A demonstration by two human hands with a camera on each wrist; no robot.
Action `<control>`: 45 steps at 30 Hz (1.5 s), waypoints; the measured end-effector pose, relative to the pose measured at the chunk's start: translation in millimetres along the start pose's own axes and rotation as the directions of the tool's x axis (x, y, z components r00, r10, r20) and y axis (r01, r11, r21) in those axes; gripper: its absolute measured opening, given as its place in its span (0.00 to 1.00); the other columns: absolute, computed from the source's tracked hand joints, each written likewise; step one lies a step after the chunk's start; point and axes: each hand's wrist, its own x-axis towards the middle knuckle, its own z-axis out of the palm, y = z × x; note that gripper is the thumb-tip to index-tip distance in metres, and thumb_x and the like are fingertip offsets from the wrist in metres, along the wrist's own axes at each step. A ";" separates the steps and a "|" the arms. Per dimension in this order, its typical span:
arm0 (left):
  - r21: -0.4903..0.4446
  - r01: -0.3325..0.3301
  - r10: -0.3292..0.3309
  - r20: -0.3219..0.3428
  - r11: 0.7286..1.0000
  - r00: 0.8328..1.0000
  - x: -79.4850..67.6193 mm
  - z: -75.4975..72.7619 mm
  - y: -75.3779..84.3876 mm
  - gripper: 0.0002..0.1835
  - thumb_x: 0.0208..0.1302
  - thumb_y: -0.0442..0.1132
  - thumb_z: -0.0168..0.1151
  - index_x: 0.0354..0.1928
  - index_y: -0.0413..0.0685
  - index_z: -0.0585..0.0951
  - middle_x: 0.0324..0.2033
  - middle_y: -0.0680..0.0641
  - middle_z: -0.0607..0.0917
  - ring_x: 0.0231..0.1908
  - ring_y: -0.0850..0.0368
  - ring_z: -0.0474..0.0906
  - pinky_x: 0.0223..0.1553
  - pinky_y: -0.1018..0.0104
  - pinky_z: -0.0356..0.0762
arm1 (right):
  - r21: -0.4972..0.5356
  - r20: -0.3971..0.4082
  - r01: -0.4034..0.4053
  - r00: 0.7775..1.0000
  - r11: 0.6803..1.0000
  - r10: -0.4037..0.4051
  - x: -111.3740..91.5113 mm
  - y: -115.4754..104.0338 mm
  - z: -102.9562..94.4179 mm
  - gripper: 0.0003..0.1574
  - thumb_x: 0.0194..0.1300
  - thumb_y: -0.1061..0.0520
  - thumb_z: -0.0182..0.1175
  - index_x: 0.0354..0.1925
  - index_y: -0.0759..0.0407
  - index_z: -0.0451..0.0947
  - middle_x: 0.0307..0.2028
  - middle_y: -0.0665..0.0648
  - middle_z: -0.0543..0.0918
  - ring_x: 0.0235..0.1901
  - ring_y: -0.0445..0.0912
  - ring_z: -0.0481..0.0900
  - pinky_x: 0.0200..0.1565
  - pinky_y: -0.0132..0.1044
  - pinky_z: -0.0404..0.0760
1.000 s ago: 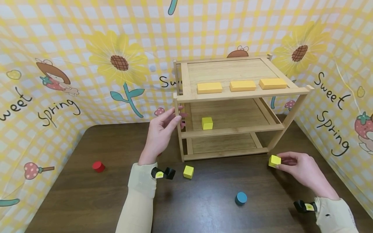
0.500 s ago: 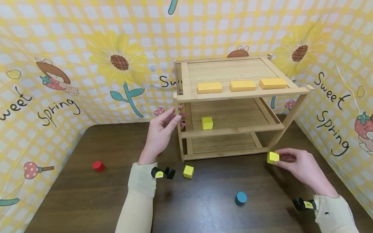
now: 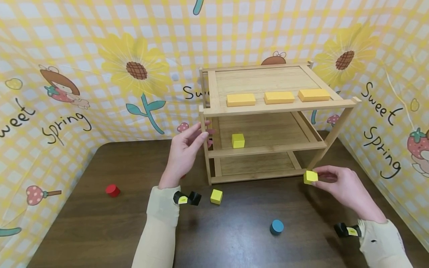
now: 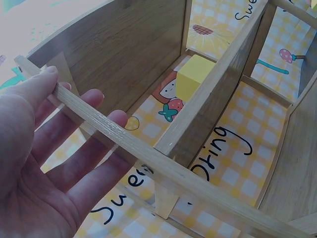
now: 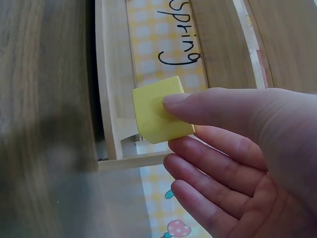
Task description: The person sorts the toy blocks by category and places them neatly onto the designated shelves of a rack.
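Observation:
My right hand (image 3: 348, 190) pinches a yellow cube (image 3: 310, 177) between thumb and fingers, just off the lower right front corner of a wooden three-tier rack (image 3: 268, 149). The right wrist view shows the thumb lying on one face of that cube (image 5: 161, 111). At the rack's left front post, my left hand (image 3: 182, 156) holds on, thumb on the near side and fingers behind. Another yellow cube (image 3: 238, 141) sits on the middle shelf towards the left. A third yellow cube (image 3: 216, 197) lies on the table before the rack.
Three yellow-orange rectangular blocks (image 3: 279, 98) line the front of the top shelf. A blue cylinder (image 3: 276, 227) stands on the dark wooden table (image 3: 234, 245). To the left is a red cylinder (image 3: 113, 190); a bit of red shows behind my left wrist. Checked cloth surrounds the table.
My right hand has moved slightly left and away from me with the yellow cube, closer to the rack's lower right corner. The left hand stays on the post.

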 end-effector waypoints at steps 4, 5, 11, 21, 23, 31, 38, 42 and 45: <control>-0.008 -0.002 0.002 0.003 1.000 1.000 0.3 0.1 -0.1 0.21 0.75 0.30 0.58 0.67 0.33 0.74 0.59 0.40 0.82 0.51 0.28 0.79 0.47 0.54 0.86 | 0.009 -0.003 0.013 1.000 1.000 -0.013 2.1 -4.1 -0.9 0.24 0.60 0.55 0.76 0.52 0.62 0.85 0.46 0.63 0.87 0.44 0.58 0.87 0.38 0.34 0.85; -0.008 -0.003 0.003 0.003 1.000 1.000 0.2 0.1 -0.2 0.21 0.75 0.30 0.58 0.67 0.32 0.74 0.59 0.40 0.82 0.51 0.28 0.79 0.47 0.54 0.86 | 0.014 -0.005 0.020 1.000 1.000 -0.020 2.4 -5.2 -1.2 0.24 0.60 0.56 0.76 0.52 0.63 0.85 0.46 0.63 0.87 0.44 0.58 0.87 0.38 0.33 0.84; 0.017 0.001 -0.001 0.001 1.000 1.000 -0.5 0.1 0.4 0.21 0.75 0.30 0.59 0.66 0.34 0.76 0.58 0.42 0.83 0.48 0.30 0.81 0.47 0.54 0.86 | 0.038 -0.029 0.064 0.998 0.997 -0.063 3.8 -11.5 -2.4 0.22 0.59 0.58 0.77 0.51 0.62 0.85 0.45 0.61 0.88 0.42 0.55 0.88 0.37 0.27 0.82; 0.018 -0.007 0.007 -0.002 1.000 1.000 -0.4 -0.4 -1.6 0.20 0.75 0.31 0.59 0.66 0.36 0.77 0.58 0.38 0.83 0.47 0.30 0.82 0.47 0.54 0.86 | 0.009 -0.035 0.047 0.998 0.999 -0.047 5.5 -20.3 -4.7 0.25 0.60 0.51 0.77 0.53 0.59 0.85 0.46 0.61 0.88 0.44 0.57 0.87 0.38 0.26 0.80; 0.011 -0.003 0.003 -0.005 1.000 1.000 -0.8 -0.4 -1.1 0.20 0.75 0.31 0.59 0.66 0.36 0.77 0.58 0.37 0.82 0.47 0.30 0.82 0.48 0.54 0.85 | 0.004 -0.038 0.045 0.998 0.999 -0.045 5.5 -21.9 -5.1 0.25 0.60 0.50 0.77 0.53 0.59 0.85 0.46 0.61 0.88 0.45 0.57 0.87 0.39 0.26 0.79; 0.044 0.004 -0.003 -0.010 0.999 1.000 -1.3 -1.5 -0.3 0.21 0.75 0.31 0.60 0.67 0.36 0.76 0.59 0.38 0.82 0.45 0.35 0.85 0.48 0.54 0.85 | -0.002 -0.063 0.058 0.996 0.998 -0.058 4.6 -28.1 -6.5 0.25 0.59 0.50 0.77 0.53 0.56 0.86 0.47 0.60 0.88 0.45 0.58 0.87 0.39 0.27 0.79; 0.087 0.021 -0.020 -0.013 0.996 1.000 -1.6 -2.5 0.0 0.21 0.75 0.33 0.60 0.67 0.37 0.76 0.55 0.39 0.84 0.40 0.44 0.87 0.47 0.58 0.85 | -0.010 -0.093 0.086 0.992 0.996 -0.086 4.3 -33.4 -8.0 0.23 0.58 0.53 0.78 0.51 0.55 0.86 0.46 0.59 0.88 0.45 0.56 0.87 0.40 0.22 0.75; 0.080 0.018 -0.018 -0.005 0.997 1.000 -1.2 -2.0 0.0 0.21 0.75 0.33 0.60 0.67 0.38 0.76 0.57 0.37 0.83 0.40 0.43 0.87 0.48 0.59 0.85 | -0.014 -0.120 0.111 0.986 0.994 -0.112 3.9 -38.2 -9.3 0.22 0.57 0.55 0.78 0.50 0.55 0.87 0.46 0.58 0.88 0.44 0.57 0.87 0.40 0.20 0.74; 0.062 0.009 -0.009 0.000 0.998 1.000 -1.0 -1.4 0.3 0.21 0.75 0.33 0.60 0.67 0.38 0.77 0.59 0.36 0.82 0.40 0.43 0.87 0.48 0.57 0.85 | -0.019 -0.134 0.124 0.983 0.992 -0.126 3.9 -42.6 -10.2 0.21 0.57 0.56 0.79 0.50 0.54 0.87 0.44 0.56 0.88 0.43 0.54 0.86 0.40 0.21 0.74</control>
